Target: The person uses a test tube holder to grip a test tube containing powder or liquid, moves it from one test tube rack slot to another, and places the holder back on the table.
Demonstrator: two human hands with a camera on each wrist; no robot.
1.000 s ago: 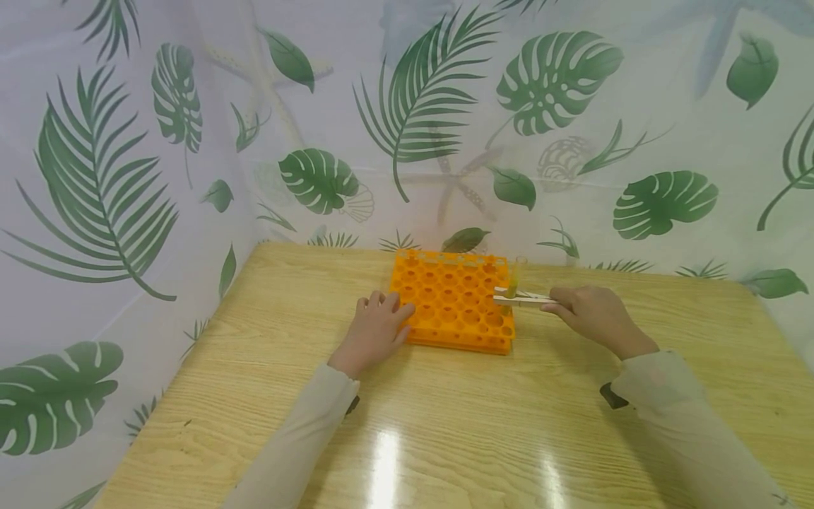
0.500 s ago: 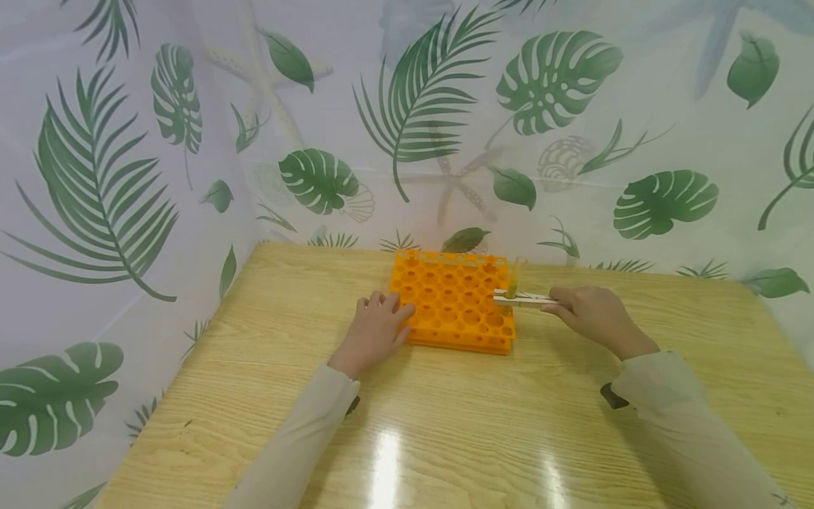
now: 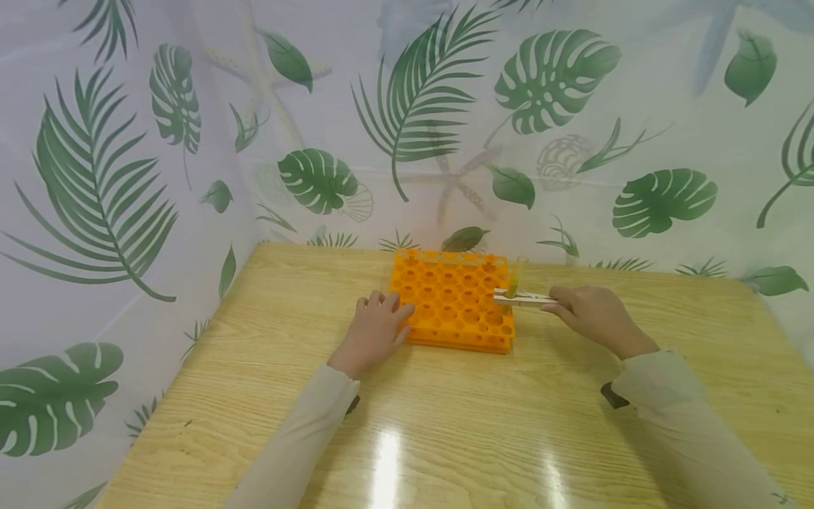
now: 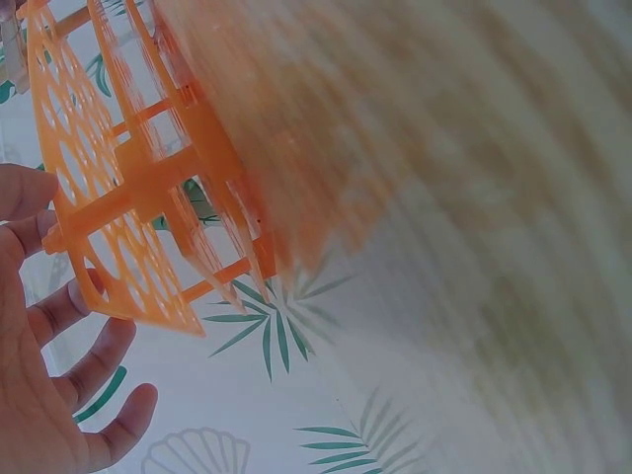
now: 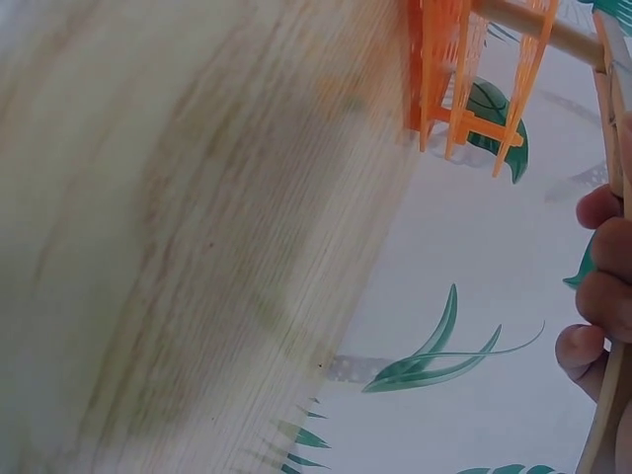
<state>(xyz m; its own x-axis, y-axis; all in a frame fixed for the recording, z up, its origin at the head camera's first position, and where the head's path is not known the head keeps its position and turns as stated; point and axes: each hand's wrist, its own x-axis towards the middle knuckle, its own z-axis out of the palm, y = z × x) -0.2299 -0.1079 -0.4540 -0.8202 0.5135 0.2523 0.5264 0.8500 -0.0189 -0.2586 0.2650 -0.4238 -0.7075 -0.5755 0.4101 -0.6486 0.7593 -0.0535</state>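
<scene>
An orange test tube rack [image 3: 448,300] stands on the table, its top full of round holes. At its left end, my left hand [image 3: 375,329] rests with fingertips on the top edge; the left wrist view shows these fingers [image 4: 104,360] spread beside the rack's end plate. My right hand [image 3: 594,314] grips a wooden test tube clamp [image 3: 531,300] by its handle. Near the clamp's far end is a glass test tube [image 3: 514,279] with yellow liquid, nearly upright. Its lower part overlaps the rack's right end. In the right wrist view, curled fingers [image 5: 602,296] wrap the clamp.
The wood-grain table [image 3: 445,424] reaches back to a white cloth [image 3: 407,127] printed with green leaves, which also hangs along the left. A dark wrist strap [image 3: 614,396] shows under the right sleeve.
Almost nothing differs. Both hands, the clamp and the rack keep their places; the tube shifts only very slightly.
</scene>
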